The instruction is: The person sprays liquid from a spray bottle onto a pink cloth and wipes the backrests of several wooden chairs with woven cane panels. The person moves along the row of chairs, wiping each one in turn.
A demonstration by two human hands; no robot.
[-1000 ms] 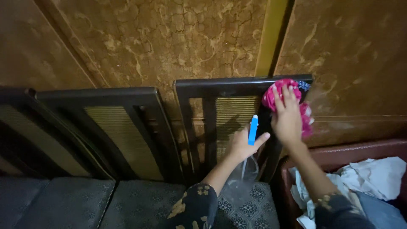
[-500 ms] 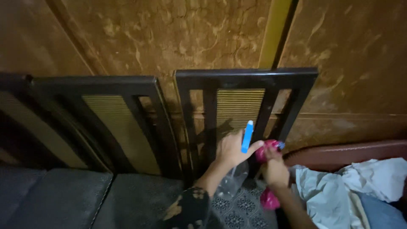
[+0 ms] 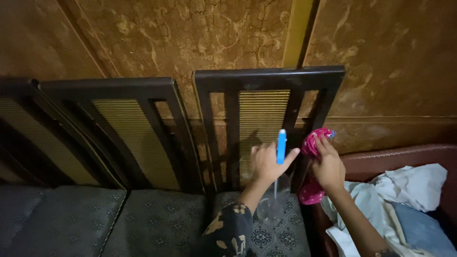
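Left hand (image 3: 265,164) wraps the neck of a clear spray bottle (image 3: 273,202), fingers closed around it, index finger stretched along the blue nozzle (image 3: 281,146), which points up. Bottle body hangs below the hand, above the patterned seat cushion (image 3: 281,235), just in front of the chair back's lower rails. Right hand (image 3: 328,166) presses a pink cloth (image 3: 315,143) against the right upright of the dark chair back (image 3: 269,78), fingers flat and close together on top of the cloth; a second bunch of the same cloth hangs below the hand, near the seat edge. The two hands are just beside each other, with the upright between them. The chair back has a woven yellow panel (image 3: 263,119) in the middle and stands against a brown, cracked-looking wall (image 3: 190,38) with a yellow vertical strip (image 3: 295,33). To the left, another dark chair back (image 3: 109,88) with the same woven panel, and a third at the far left edge, partly cut off. Grey cushions (image 3: 62,219) lie below them. Near right: a reddish-brown armrest (image 3: 395,157) with crumpled white cloth (image 3: 409,185) piled beside it. Both sleeves dark with a pale floral print.
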